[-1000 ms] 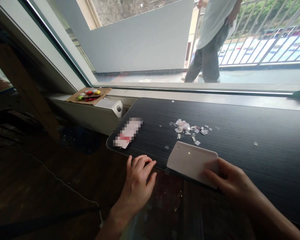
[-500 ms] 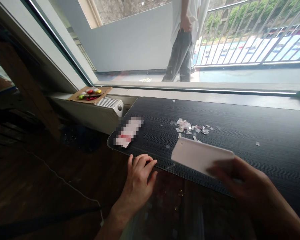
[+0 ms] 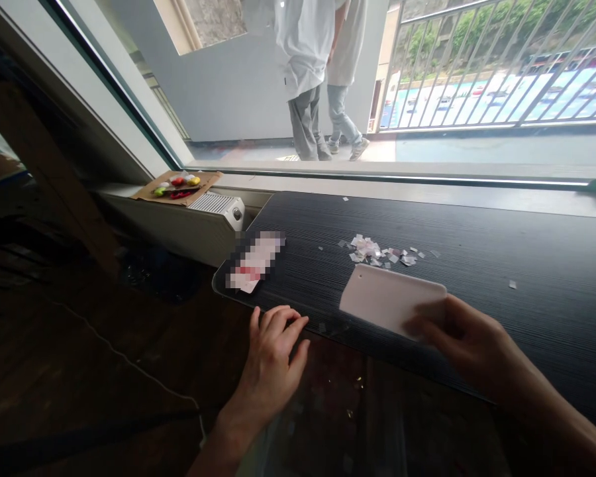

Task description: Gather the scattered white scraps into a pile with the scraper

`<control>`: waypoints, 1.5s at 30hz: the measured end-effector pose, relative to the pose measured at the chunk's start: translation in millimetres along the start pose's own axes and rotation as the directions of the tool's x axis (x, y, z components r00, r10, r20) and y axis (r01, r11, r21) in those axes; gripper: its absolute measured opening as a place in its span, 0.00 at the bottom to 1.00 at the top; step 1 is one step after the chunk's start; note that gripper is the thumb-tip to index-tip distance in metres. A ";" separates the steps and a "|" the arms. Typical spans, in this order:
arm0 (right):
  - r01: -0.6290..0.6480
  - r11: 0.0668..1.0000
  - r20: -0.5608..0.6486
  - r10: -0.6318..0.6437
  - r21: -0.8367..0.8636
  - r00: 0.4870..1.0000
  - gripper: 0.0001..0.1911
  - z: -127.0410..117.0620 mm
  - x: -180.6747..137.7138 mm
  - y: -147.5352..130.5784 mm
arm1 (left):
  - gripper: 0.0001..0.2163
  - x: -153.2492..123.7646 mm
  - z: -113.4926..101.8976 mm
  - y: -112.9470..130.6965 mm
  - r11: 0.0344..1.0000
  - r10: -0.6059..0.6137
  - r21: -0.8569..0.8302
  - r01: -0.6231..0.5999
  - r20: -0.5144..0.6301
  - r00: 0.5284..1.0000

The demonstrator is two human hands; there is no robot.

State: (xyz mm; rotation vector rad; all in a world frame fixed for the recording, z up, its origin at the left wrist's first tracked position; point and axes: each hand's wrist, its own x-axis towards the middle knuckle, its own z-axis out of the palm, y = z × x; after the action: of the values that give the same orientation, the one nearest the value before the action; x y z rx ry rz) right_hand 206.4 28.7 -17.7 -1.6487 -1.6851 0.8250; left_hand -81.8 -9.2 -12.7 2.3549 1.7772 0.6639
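Observation:
My right hand (image 3: 469, 341) grips the right end of a flat, pale plastic scraper (image 3: 392, 298) with a small hole near one corner. The scraper is tilted over the front part of a dark wood-grain table (image 3: 467, 258). Just beyond its upper edge lies a small heap of cut paper or film scraps (image 3: 366, 248), with looser bits trailing to the right. My left hand (image 3: 277, 354) is at the table's front edge, fingers bent but apart, holding nothing. Whether its fingertips touch the edge is hard to tell.
A blurred-out pale card-like item (image 3: 255, 262) lies at the table's left end. Left of the table, cardboard (image 3: 146, 192) with small colourful items rests on a ledge beside a white radiator (image 3: 221, 205). A white cable (image 3: 124, 358) crosses the floor. Two people (image 3: 308, 79) are outside the window.
My right hand has moved left and slightly away from me with the scraper. My left hand has barely shifted. Outside, a person has moved left and a second person now shows clearly.

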 end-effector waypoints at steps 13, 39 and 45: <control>-0.093 0.991 0.210 0.071 0.095 0.975 0.12 15.9 12.4 -21.5 | 0.14 -2.2 -1.3 -1.1 1.000 -0.007 0.026 0.007 -0.016 1.000; -0.096 0.969 -0.369 0.006 -0.228 0.929 0.14 -50.8 21.8 3.2 | 0.15 4.5 11.0 -4.9 0.990 0.126 0.076 -0.120 -0.082 0.989; -0.092 0.972 -0.313 0.020 -0.218 0.949 0.12 -57.8 33.0 14.6 | 0.17 14.9 16.9 -6.4 0.967 0.236 0.113 -0.230 -0.047 0.971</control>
State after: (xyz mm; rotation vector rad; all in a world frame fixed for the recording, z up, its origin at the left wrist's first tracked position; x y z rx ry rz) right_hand 260.8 62.2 5.9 -1.8783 -1.5605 0.3779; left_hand -77.3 9.5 -26.0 2.6723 1.6095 0.6900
